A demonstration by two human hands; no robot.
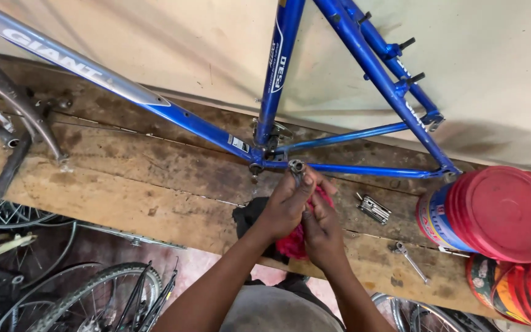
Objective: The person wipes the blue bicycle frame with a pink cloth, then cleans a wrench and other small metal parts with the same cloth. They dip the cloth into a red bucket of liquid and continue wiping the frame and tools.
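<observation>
Hands [302,215] grip ridged metal part [296,166] above crumpled red rag [293,245].

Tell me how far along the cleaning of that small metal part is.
Done: the blue bike frame lies stripped on the wooden bench, without wheels. In hand: the left hand holds the small metal part by its fingertips, while the right hand grips a red rag under it. Left: the part is off the frame; a folding tool and a wrench lie out.
</observation>
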